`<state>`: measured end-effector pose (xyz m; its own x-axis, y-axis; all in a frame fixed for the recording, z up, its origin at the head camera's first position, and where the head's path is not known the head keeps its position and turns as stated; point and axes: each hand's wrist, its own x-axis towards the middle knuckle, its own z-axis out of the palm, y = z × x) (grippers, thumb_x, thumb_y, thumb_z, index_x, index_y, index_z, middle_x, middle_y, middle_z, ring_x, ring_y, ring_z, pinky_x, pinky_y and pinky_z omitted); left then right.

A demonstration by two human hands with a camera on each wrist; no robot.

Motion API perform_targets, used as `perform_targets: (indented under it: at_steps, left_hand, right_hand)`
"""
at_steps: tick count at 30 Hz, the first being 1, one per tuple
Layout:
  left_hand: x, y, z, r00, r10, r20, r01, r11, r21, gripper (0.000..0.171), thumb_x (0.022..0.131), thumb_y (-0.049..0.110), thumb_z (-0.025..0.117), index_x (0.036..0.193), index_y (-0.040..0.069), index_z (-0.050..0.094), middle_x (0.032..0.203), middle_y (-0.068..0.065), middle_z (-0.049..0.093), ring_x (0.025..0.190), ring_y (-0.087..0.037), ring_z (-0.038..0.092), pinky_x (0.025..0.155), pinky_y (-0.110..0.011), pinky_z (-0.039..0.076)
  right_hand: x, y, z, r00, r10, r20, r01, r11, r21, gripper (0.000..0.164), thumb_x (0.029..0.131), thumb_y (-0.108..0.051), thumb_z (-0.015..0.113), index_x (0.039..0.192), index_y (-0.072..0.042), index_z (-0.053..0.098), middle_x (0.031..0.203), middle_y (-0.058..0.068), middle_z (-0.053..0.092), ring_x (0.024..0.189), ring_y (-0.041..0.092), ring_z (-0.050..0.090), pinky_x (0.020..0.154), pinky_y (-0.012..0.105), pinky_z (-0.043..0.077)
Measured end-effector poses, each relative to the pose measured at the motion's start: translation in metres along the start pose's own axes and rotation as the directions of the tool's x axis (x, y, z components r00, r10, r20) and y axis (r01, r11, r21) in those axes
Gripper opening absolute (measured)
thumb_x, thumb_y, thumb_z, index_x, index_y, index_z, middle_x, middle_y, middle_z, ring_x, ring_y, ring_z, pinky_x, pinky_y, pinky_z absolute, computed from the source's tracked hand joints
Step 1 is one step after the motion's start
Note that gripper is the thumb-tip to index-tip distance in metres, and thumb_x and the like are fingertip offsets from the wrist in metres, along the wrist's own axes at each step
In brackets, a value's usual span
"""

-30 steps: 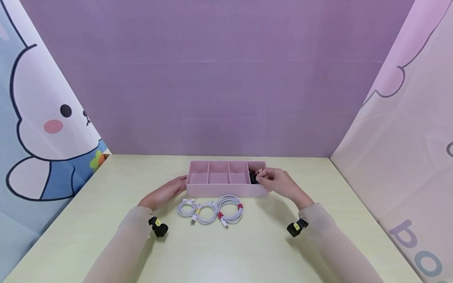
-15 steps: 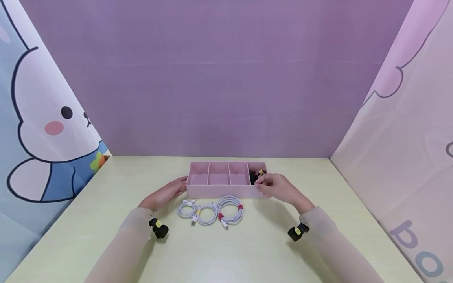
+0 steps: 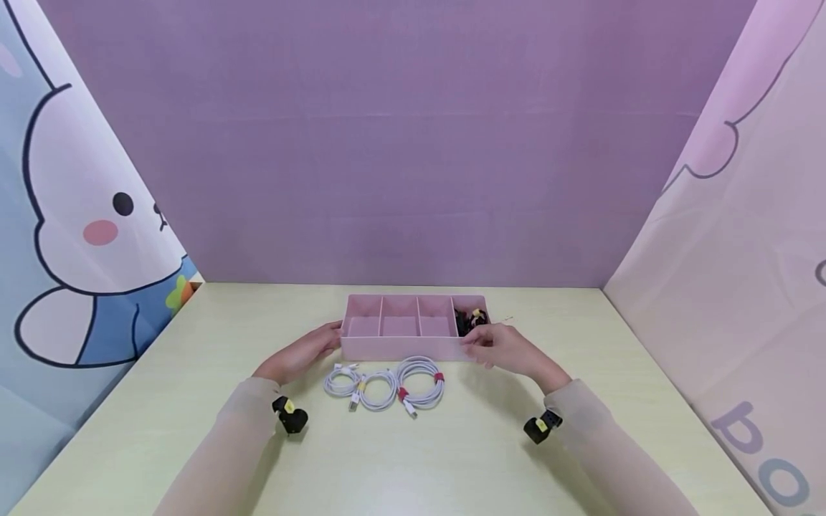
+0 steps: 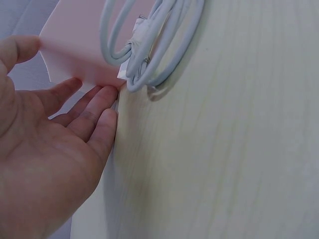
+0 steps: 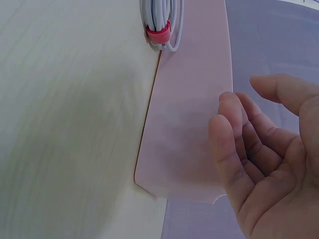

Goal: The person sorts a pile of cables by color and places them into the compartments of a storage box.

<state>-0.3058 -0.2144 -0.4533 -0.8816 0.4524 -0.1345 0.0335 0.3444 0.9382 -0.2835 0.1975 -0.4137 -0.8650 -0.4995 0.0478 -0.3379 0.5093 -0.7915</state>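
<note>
A pink four-compartment organizer box stands on the table; its rightmost compartment holds a dark bundle with yellow and red bits. The other three compartments hold nothing. At the box's left end, my left hand touches the end wall with relaxed fingertips, the thumb at its upper edge in the left wrist view. My right hand is by the front right corner, fingers loosely bent and nothing in them; in the right wrist view its fingertips overlap the rim of the box.
Three coiled white cables lie in a row in front of the box: a large coil with red ties, a middle one with a yellow tie and a small coil at left. A purple panel rises behind the table.
My right hand has drawn back from the rightmost compartment toward the front, uncovering more of the dark bundle. The left hand stays at the box's left end.
</note>
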Motion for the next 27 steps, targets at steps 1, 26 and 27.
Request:
perform_targets:
  at_steps: [1, 26, 27]
  left_hand:
    - [0.0, 0.0, 0.0, 1.0, -0.004, -0.002, 0.004, 1.0, 0.002, 0.058, 0.108, 0.025, 0.036, 0.16, 0.004, 0.019, 0.165, -0.012, 0.021, 0.15, -0.03, 0.021, 0.121, -0.043, 0.02]
    - [0.001, 0.001, -0.001, 1.0, 0.002, 0.013, -0.002, 1.0, -0.006, 0.057, 0.108, 0.023, 0.036, 0.16, 0.004, 0.019, 0.164, -0.011, 0.022, 0.149, -0.031, 0.022, 0.122, -0.043, 0.02]
    - [0.001, 0.0, -0.001, 1.0, 0.004, 0.015, -0.004, 1.0, -0.007, 0.057, 0.108, 0.022, 0.036, 0.159, 0.004, 0.019, 0.164, -0.012, 0.022, 0.149, -0.031, 0.021, 0.122, -0.043, 0.02]
  right_hand:
    - [0.0, 0.0, 0.0, 1.0, 0.0, 0.003, 0.0, 1.0, -0.001, 0.018, 0.098, -0.012, 0.064, 0.111, -0.002, 0.071, 0.085, 0.006, 0.066, 0.07, 0.018, 0.06, 0.063, 0.041, 0.059]
    - [0.005, 0.006, 0.02, 0.998, -0.011, 0.064, 0.013, 1.0, -0.028, 0.023, 0.097, -0.018, 0.066, 0.112, 0.0, 0.071, 0.092, 0.005, 0.07, 0.069, 0.017, 0.061, 0.059, 0.027, 0.054]
    - [0.005, 0.006, 0.021, 0.998, -0.013, 0.063, 0.015, 1.0, -0.022, 0.024, 0.097, -0.017, 0.067, 0.112, 0.0, 0.071, 0.092, 0.005, 0.07, 0.069, 0.016, 0.06, 0.059, 0.027, 0.054]
